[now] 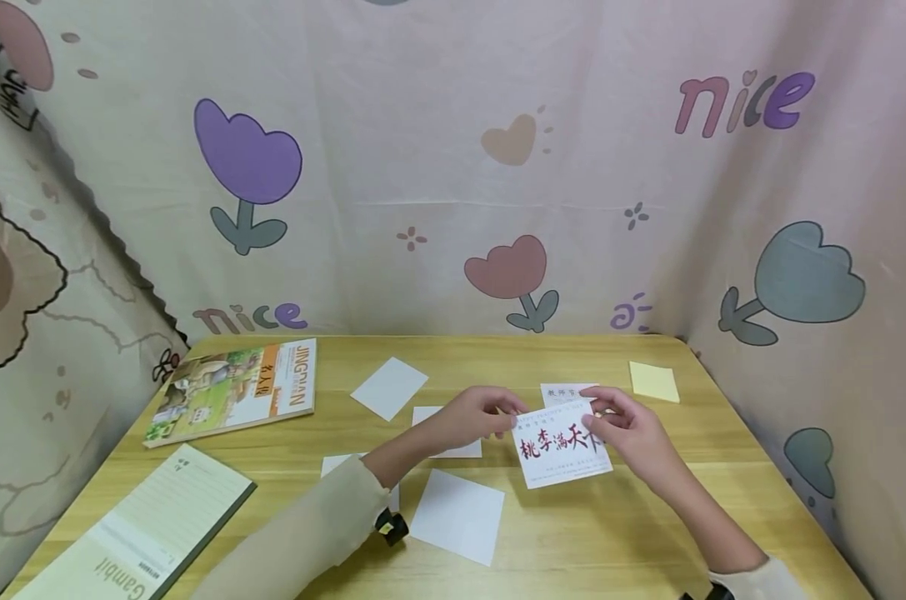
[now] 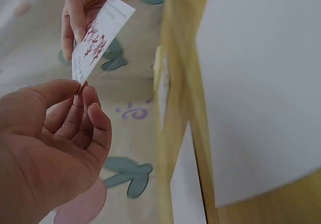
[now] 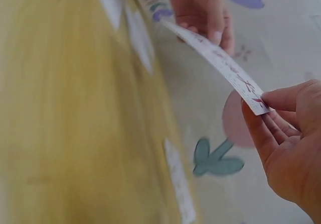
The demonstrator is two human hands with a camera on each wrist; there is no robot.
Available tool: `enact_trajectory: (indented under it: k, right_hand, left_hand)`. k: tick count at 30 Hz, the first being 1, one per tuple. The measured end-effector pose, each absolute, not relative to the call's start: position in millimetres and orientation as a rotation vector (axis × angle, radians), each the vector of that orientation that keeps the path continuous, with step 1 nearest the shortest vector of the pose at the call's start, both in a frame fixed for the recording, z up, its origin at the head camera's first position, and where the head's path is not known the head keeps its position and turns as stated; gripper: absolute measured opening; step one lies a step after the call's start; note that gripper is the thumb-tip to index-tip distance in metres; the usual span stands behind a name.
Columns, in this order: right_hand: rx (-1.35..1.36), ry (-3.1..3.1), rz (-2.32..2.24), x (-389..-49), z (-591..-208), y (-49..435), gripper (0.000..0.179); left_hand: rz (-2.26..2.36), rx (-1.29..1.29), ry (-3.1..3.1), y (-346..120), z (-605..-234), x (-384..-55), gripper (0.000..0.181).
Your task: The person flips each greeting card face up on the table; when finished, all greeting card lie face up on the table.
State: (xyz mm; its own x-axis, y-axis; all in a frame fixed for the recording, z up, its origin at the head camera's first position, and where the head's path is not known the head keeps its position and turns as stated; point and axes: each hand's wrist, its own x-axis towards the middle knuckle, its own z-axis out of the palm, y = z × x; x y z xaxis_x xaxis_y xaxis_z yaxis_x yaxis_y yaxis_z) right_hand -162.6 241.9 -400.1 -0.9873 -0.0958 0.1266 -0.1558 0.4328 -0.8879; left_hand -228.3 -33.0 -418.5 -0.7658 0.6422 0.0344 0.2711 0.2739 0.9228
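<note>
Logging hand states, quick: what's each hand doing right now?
Left hand: closed, pinching a white rectangular paper card with red lettering.
Right hand: closed, pinching that card's opposite side.

One notebook (image 1: 139,521) is lying with one illustrated book (image 1: 231,392) behind it. Right of the notebook, four plain white cards (image 1: 458,517), one printed card (image 1: 561,392) and one yellow paper square (image 1: 654,382) are lying, and two hands (image 1: 463,419) are holding a second printed card (image 1: 561,446).
</note>
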Motion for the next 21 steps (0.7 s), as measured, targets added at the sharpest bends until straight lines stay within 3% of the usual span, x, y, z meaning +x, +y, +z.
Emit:
enact_trajectory:
  k: [12, 21]
  right_hand:
    - [0.105, -2.785, 1.403, -160, -434, 288, 0.038]
    - [0.116, -2.85, 1.308, -169, -452, 306, 0.033]
  left_hand:
    - [1.128, 1.033, 2.247, 20, -433, -246, 0.019]
    - [1.149, 0.954, 2.156, 36, -442, -257, 0.016]
